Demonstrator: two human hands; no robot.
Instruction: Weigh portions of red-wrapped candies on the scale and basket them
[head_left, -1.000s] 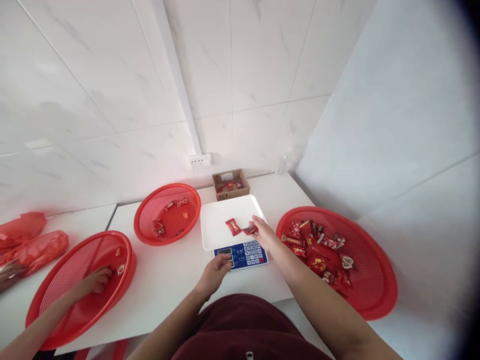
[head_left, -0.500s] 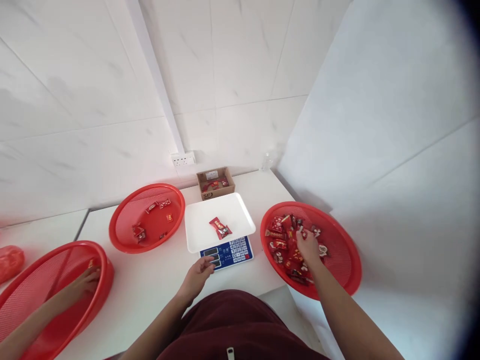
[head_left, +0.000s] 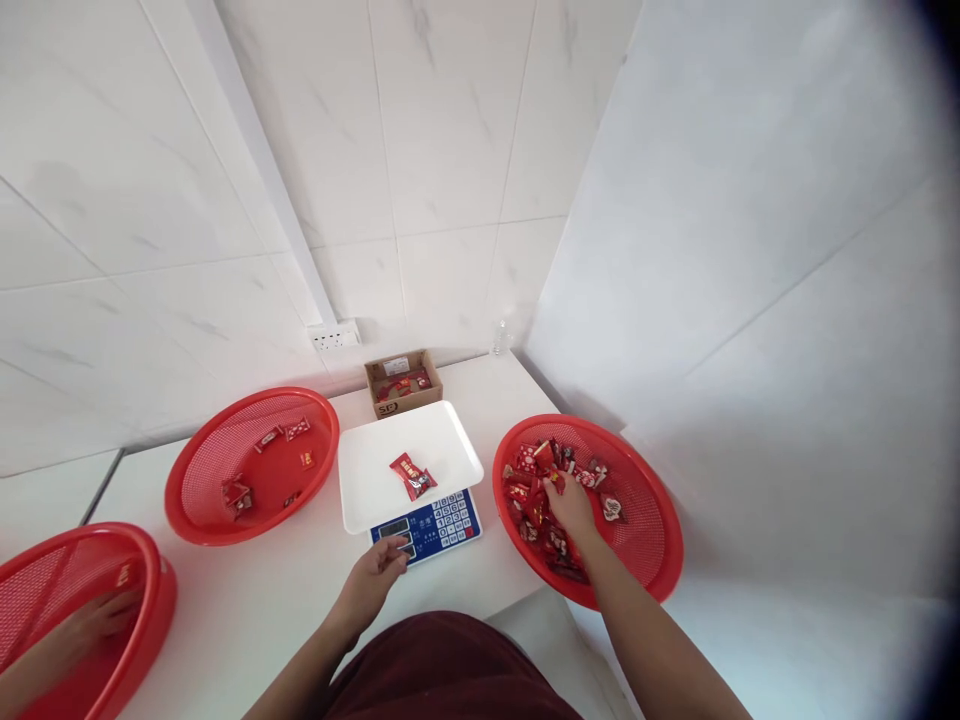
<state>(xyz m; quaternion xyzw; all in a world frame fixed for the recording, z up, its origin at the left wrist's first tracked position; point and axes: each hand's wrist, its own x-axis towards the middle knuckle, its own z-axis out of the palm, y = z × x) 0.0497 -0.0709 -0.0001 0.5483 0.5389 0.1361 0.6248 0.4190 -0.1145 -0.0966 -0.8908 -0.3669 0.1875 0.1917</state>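
My right hand (head_left: pixel 574 507) reaches into the right red basket (head_left: pixel 651 540), fingers closed at a red wrapped candy (head_left: pixel 556 482) on top of the pile. Around it lie several other candies in red, brown and white wrappers. My left hand (head_left: pixel 373 578) hovers at the front left of the blue digital scale (head_left: pixel 427 533), beside its displays, with fingers loosely apart and nothing in them. On the scale's white tray (head_left: pixel 375 440) lie red wrapped candies (head_left: pixel 412 476), close together; I cannot tell exactly how many.
Another red basket (head_left: pixel 202 455) at the back left holds several scattered candies. A cardboard box (head_left: pixel 409 402) with red packets stands behind the scale. At the lower left, another person's hand (head_left: pixel 109 617) is inside a red basket (head_left: pixel 161 600). A wall socket (head_left: pixel 334 335) sits behind.
The view has turned right, so everything sits further left. My right hand has shifted a little within the candy pile. My left hand stays by the scale displays.
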